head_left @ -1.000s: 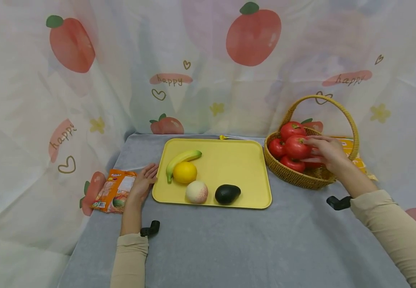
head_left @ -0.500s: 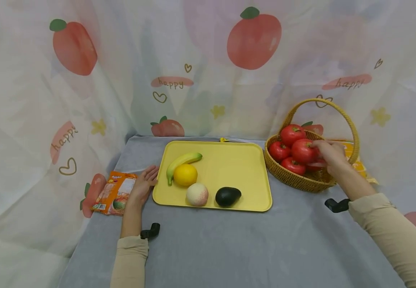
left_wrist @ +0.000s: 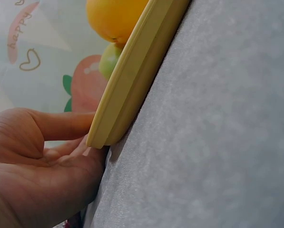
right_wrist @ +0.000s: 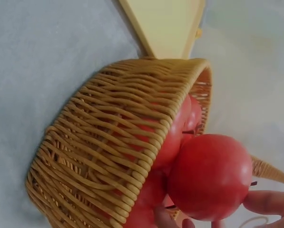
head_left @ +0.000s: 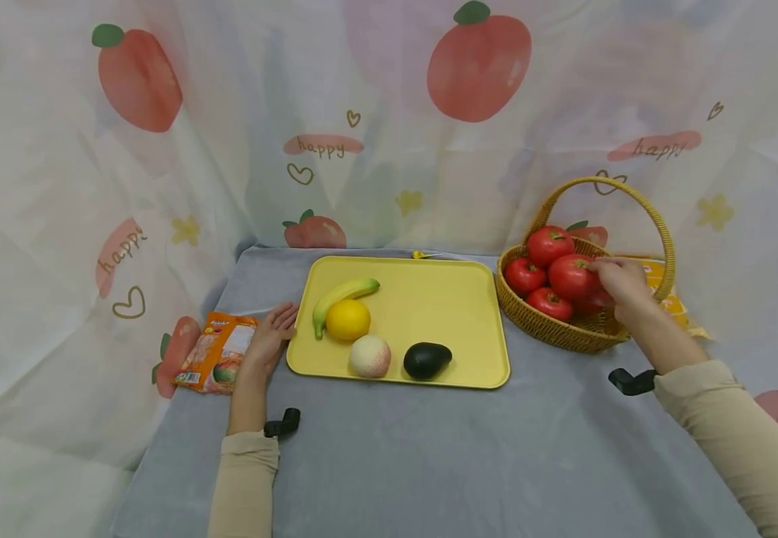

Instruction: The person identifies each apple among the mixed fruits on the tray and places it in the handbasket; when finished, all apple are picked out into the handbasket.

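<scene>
My right hand (head_left: 620, 284) grips a red apple (head_left: 572, 276) at the top of the wicker basket (head_left: 557, 336). In the right wrist view, this apple (right_wrist: 209, 176) leans out over the rim, with fingertips touching its side and underside. Several other red apples (head_left: 525, 276) lie beneath and beside it. On the left, my left hand (head_left: 269, 340) rests against the left edge of the yellow tray (head_left: 436, 306). The left wrist view shows its thumb touching the tray rim (left_wrist: 127, 85); the other fingers are partly hidden behind the rim.
On the tray lie a banana (head_left: 335, 300), a lemon (head_left: 348, 320), a peach (head_left: 370, 356) and an avocado (head_left: 427, 360). An orange snack packet (head_left: 217, 355) is beside my left hand. A yellow packet (head_left: 674, 305) lies behind the basket, whose handle (head_left: 661, 224) arches overhead.
My right fingers have closed around the top apple, which has shifted slightly to the right in the basket. The left hand stays at the tray's edge.
</scene>
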{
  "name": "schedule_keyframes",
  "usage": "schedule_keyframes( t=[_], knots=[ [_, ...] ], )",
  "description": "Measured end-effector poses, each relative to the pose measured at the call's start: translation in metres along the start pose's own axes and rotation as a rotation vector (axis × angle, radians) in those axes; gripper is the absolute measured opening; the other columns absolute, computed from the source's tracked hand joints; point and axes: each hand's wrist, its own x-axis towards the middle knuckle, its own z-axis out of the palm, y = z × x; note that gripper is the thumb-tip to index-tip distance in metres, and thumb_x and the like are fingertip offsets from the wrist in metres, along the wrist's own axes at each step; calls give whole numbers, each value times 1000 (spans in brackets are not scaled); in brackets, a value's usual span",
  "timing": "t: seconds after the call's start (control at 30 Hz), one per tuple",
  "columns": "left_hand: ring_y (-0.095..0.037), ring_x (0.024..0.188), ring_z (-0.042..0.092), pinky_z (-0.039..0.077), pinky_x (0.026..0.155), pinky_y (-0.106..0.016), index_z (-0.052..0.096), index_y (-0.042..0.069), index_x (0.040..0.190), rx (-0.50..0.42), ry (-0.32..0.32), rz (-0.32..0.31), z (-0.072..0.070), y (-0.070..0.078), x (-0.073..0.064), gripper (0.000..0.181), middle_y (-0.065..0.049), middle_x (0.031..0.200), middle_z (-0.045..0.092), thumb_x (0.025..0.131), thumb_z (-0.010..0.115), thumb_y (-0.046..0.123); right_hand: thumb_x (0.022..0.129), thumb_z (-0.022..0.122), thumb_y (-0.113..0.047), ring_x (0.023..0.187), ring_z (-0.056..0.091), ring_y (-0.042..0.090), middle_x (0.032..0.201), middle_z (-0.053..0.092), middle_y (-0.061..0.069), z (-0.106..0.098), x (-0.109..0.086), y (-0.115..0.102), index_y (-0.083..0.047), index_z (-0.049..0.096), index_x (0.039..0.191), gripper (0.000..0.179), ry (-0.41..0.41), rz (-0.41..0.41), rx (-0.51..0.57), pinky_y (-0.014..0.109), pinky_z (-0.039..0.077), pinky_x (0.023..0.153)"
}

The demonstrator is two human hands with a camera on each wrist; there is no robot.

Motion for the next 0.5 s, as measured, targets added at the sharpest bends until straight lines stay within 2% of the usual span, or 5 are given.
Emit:
schedule_keyframes(
  t=[0.2,0.33,0.43,0.5],
  knots=[
    [-30,158,21,24,126,-41,14,-1,166,-34,6,-14,-1,3,0,65,-22,171,20,106,39,-11,107,44,-39,144,33,35,164,28,22,11,-11,1,-1,27,163,70,54,-85,-33,51,33,121],
    [-31,157,25,25,126,-42,16,-2,165,42,28,-34,5,12,0,62,-23,169,23,109,42,-3,107,44,-42,147,31,39,164,31,25,16,-20,2,-2,28,164,71,110,-166,-94,55,32,122],
    [-34,154,30,27,125,-47,21,0,164,130,60,-25,13,25,-3,61,-21,168,27,109,46,3,105,49,-42,148,34,38,163,37,21,20,-25,2,-4,37,161,68,177,-246,-136,55,30,122],
    [-37,152,32,27,125,-49,22,1,164,195,71,6,17,36,-5,61,-21,167,28,109,47,8,105,53,-39,148,38,38,161,43,19,25,-27,3,-5,46,156,62,215,-318,-176,56,32,120]
  ],
)
